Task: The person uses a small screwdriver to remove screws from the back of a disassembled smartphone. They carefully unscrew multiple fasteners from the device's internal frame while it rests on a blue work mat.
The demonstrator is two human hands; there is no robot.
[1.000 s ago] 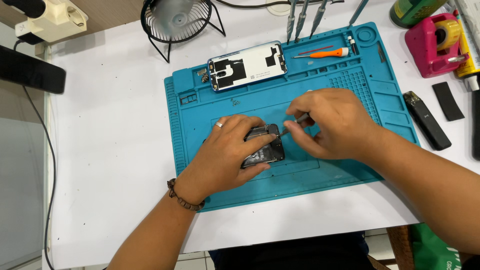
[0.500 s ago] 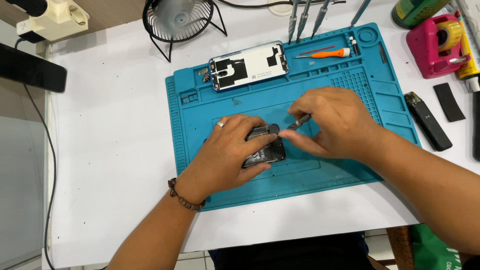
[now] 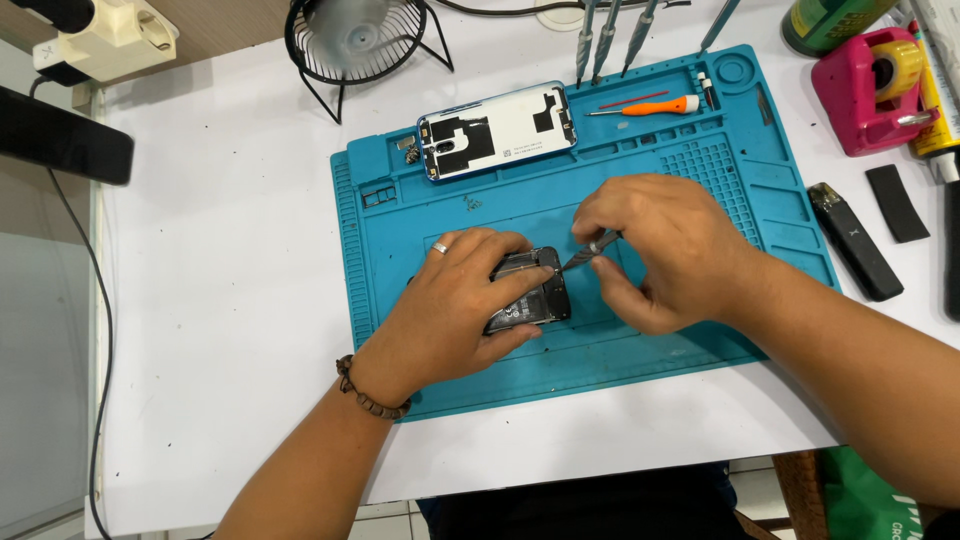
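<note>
A dark opened phone (image 3: 535, 295) lies in the middle of a blue work mat (image 3: 700, 180). My left hand (image 3: 455, 310), with a ring and a bead bracelet, presses down on the phone and covers most of it. My right hand (image 3: 665, 250) pinches thin metal tweezers (image 3: 585, 255) whose tip touches the phone's upper right corner. A white back cover (image 3: 497, 130) with black patches rests at the mat's far edge.
An orange-handled screwdriver (image 3: 650, 106) lies on the mat's top right. Several tools (image 3: 605, 40) stand behind the mat. A small black fan (image 3: 355, 40) is at the back. A pink tape dispenser (image 3: 870, 90) and a black stick-shaped device (image 3: 853, 240) sit to the right.
My right hand has shifted the tweezers slightly at the phone's corner. My left hand stays pressed on the phone.
</note>
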